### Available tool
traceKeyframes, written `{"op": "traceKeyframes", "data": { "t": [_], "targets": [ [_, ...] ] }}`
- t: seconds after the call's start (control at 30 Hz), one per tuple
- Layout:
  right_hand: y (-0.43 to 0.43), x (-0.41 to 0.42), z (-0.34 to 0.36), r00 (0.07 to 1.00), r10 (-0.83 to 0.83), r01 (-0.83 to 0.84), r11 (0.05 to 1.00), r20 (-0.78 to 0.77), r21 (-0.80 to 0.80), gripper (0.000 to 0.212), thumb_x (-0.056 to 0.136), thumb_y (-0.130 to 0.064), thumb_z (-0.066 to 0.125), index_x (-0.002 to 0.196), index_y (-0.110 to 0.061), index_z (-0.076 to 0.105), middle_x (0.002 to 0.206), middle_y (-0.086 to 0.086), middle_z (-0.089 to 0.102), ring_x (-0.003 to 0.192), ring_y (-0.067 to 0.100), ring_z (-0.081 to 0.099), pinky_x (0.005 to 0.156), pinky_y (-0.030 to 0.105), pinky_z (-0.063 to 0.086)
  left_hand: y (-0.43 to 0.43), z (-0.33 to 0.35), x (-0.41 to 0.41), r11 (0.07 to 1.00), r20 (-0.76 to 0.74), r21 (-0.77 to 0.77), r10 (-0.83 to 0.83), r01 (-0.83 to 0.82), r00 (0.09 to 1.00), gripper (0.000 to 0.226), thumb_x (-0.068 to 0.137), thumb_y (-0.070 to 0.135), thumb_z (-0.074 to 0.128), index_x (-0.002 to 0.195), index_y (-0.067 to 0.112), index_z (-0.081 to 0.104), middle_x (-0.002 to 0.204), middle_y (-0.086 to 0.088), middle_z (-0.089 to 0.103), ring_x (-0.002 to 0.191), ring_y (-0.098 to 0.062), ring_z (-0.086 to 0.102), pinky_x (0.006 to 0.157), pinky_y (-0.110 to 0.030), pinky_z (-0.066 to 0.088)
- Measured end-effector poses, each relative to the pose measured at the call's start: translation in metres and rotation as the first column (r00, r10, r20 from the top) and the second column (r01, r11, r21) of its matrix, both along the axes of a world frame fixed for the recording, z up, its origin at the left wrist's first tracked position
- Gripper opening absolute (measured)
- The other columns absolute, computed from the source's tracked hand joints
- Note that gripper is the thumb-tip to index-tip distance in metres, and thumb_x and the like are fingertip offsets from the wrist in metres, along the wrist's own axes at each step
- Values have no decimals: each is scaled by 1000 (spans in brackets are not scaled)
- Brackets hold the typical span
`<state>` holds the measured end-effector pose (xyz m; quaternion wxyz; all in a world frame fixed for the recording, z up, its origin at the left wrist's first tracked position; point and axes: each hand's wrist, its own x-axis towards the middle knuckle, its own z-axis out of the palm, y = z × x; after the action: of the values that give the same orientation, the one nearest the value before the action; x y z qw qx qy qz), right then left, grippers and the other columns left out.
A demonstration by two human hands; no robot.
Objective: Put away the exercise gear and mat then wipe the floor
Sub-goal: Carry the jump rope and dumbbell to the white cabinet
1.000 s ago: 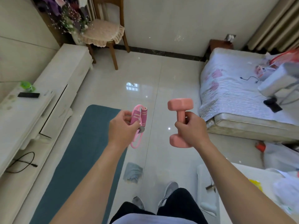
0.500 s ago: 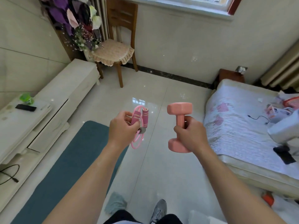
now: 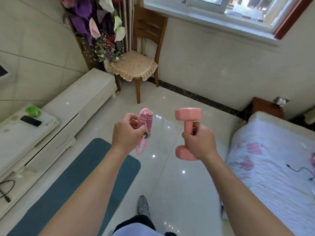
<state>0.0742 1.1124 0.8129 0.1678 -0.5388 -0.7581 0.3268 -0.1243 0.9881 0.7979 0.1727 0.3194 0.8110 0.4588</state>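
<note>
Left hand [image 3: 127,136] clenched round one pink jump rope [image 3: 144,129], two handles; right hand [image 3: 200,142] grasping one pink dumbbell [image 3: 187,133]. One teal mat [image 3: 71,183] flat on floor [image 3: 172,193].

Pink on pink up front: the dumbbell [image 3: 188,123] is a matte salmon pink. The jump rope [image 3: 144,120] is a brighter pink, its handles banded with pale stripes and capped in grey. The exercise mat [image 3: 68,184] is plain teal, the floor [image 3: 179,193] glossy cream tile with a black skirting strip [image 3: 196,96]. The bedspread [image 3: 272,181] is white with pink flower prints. The chair [image 3: 150,26] is brown wood, its cushion [image 3: 134,67] beige. The artificial flowers [image 3: 95,23] are purple, pink and white. The cabinet [image 3: 85,99] is white, the phone [image 3: 31,121] black, and the shoe [image 3: 143,205] grey.
</note>
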Motion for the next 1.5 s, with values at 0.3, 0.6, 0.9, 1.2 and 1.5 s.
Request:
{"op": "traceKeyframes", "data": {
  "t": [0.3,0.6,0.9,1.2,1.5],
  "targets": [
    [112,-78,7,1000,18,-18,1000,-18,-9,7,75,-23,59,71,-20,54,66,-2,60,63,15,56,52,27,33,106,15,-70,1000,-14,3,-13,13,1000,21,81,29,76,94,21,61,75,7,68,65,-11,68,56,-37,61],
    [244,-137,-3,988,154,-155,988,26,6,9,75,-25,58,74,-17,55,68,-1,61,66,17,56,55,28,40,215,7,-117,997,21,1,82,-82,996,21,78,38,73,90,30,58,73,6,68,62,-13,69,52,-44,59],
    [345,-229,10,927,374,-374,926,20,51,7,75,-24,58,72,-19,54,68,-3,61,68,14,57,57,28,42,278,14,-170,947,56,-15,322,-321,945,21,73,33,70,90,31,58,74,8,68,61,-15,68,55,-45,59],
    [364,-360,4,852,523,-521,851,-7,65,13,74,-25,59,68,-15,53,66,-1,60,64,19,56,58,34,45,282,6,-261,866,76,-17,499,-499,863,20,76,31,71,92,31,58,82,11,69,70,-11,68,63,-44,60],
    [376,-503,-10,781,624,-625,779,33,53,13,72,-26,56,67,-15,50,63,-3,59,62,20,55,59,36,46,283,-11,-382,784,153,-29,617,-620,772,25,76,34,78,90,34,57,81,13,70,69,-9,69,62,-44,60]
  ]
}}
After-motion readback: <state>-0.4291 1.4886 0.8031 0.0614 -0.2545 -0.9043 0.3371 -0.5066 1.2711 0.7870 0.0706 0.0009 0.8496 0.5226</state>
